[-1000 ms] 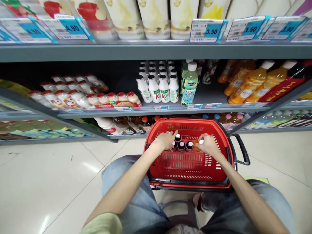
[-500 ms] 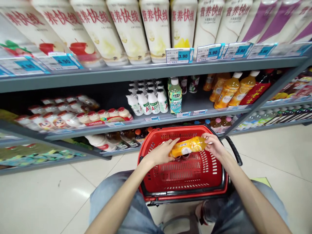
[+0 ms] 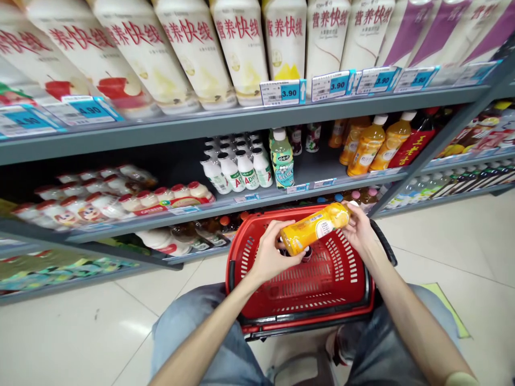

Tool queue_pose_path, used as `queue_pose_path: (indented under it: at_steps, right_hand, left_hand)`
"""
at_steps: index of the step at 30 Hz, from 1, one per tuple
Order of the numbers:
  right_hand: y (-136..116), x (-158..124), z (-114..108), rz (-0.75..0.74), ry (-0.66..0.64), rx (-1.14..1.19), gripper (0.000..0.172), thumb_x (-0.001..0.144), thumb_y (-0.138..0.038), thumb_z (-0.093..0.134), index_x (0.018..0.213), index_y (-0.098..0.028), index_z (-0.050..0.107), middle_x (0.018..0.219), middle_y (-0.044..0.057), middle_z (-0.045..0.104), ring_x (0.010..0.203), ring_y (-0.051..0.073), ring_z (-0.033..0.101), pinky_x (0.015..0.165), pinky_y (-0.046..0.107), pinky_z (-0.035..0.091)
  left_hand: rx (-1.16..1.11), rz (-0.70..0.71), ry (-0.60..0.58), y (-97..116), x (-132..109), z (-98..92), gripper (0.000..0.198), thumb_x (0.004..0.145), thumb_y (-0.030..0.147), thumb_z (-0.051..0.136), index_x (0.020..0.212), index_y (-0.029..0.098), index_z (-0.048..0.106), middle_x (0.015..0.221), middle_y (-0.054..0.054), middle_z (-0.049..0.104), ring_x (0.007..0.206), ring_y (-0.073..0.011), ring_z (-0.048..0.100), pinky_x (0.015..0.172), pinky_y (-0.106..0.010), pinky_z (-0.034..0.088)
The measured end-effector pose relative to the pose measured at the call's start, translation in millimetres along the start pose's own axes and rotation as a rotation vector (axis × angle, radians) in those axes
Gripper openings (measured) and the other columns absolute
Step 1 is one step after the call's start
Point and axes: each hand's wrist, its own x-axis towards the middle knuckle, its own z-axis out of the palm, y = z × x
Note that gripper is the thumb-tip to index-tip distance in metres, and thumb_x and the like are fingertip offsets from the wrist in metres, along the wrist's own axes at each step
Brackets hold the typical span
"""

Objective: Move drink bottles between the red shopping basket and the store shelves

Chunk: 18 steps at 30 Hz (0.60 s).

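An orange juice bottle lies tilted across the basket's opening, its capped end higher and to the right. My left hand holds its base end, thumb below and fingers around the far side. At the neck and white cap, my right hand grips the other end. Beneath it stands a red shopping basket with slotted walls and a black handle. A dark bottle inside the basket is mostly hidden by the orange one.
Behind the basket runs a grey shelf with large white drink bottles on top. Lower down are small white bottles, a green-labelled bottle and more orange juice bottles. My knees flank the basket above a tiled floor.
The orange juice bottle has been raised and tilted more, with its label turned. My left hand has closed further around the base. The view has shifted slightly right.
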Motion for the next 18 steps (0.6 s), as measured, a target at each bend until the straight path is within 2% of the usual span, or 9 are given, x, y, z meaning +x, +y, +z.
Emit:
queue_pose_path:
  at_steps: [2, 7, 10, 13, 15, 18]
  right_hand:
    - [0.1, 0.1, 1.0, -0.014, -0.010, -0.026, 0.036, 0.062, -0.031, 0.089, 0.087, -0.016, 0.068, 0.056, -0.012, 0.043, 0.038, -0.003, 0.019, 0.026, 0.006, 0.020]
    - [0.2, -2.1, 0.3, -0.032, -0.004, -0.067, 0.039, 0.059, -0.031, 0.091, 0.087, -0.016, 0.068, 0.063, -0.011, 0.046, 0.041, -0.003, 0.020, 0.028, 0.006, 0.020]
    - [1.2, -4.2, -0.5, -0.030, 0.014, -0.111, 0.040, 0.059, -0.031, 0.091, 0.089, -0.018, 0.068, 0.067, -0.010, 0.050, 0.042, -0.002, 0.021, 0.029, 0.007, 0.021]
    - [1.7, -6.5, 1.2, -0.052, 0.023, -0.176, 0.042, 0.059, -0.034, 0.090, 0.091, -0.020, 0.067, 0.071, -0.009, 0.052, 0.043, -0.001, 0.021, 0.030, 0.010, 0.020]
    - [1.7, -7.9, 3.5, -0.064, -0.001, -0.208, 0.042, 0.061, -0.037, 0.089, 0.091, -0.021, 0.065, 0.068, -0.009, 0.050, 0.043, 0.000, 0.018, 0.031, 0.012, 0.020]
    - [2.5, -8.5, 5.9, -0.096, -0.038, -0.241, 0.041, 0.063, -0.041, 0.088, 0.087, -0.023, 0.060, 0.063, -0.010, 0.043, 0.043, 0.002, 0.016, 0.033, 0.016, 0.021]
  left_hand:
    - [0.010, -0.011, 0.004, -1.5, -1.8, 0.5, 0.064, 0.068, 0.029, 0.085, 0.126, 0.024, 0.059, 0.117, -0.008, 0.056, 0.096, -0.0190, 0.064, 0.063, -0.025, 0.059]
    - [0.025, -0.037, 0.013, -5.3, -5.2, -2.2, 0.065, 0.066, 0.030, 0.086, 0.125, 0.024, 0.060, 0.120, -0.009, 0.060, 0.096, -0.0205, 0.066, 0.061, -0.025, 0.059]
    - [0.006, -0.136, -0.008, -4.9, -7.1, -4.6, 0.068, 0.066, 0.036, 0.086, 0.127, 0.022, 0.060, 0.126, -0.011, 0.063, 0.097, -0.0226, 0.069, 0.061, -0.026, 0.060]
    - [-0.063, -0.270, -0.041, -2.7, -6.9, -5.9, 0.072, 0.066, 0.041, 0.086, 0.129, 0.020, 0.057, 0.126, -0.011, 0.067, 0.100, -0.0257, 0.071, 0.071, -0.032, 0.064]
    - [-0.158, -0.367, -0.051, -1.4, -5.8, -5.6, 0.072, 0.068, 0.047, 0.084, 0.128, 0.020, 0.055, 0.119, -0.010, 0.071, 0.093, -0.0255, 0.074, 0.074, -0.036, 0.064]
    - [-0.343, -0.482, -0.096, -0.8, -4.8, -2.7, 0.074, 0.077, 0.059, 0.073, 0.133, 0.018, 0.047, 0.102, -0.010, 0.074, 0.070, -0.0225, 0.074, 0.062, -0.036, 0.063]
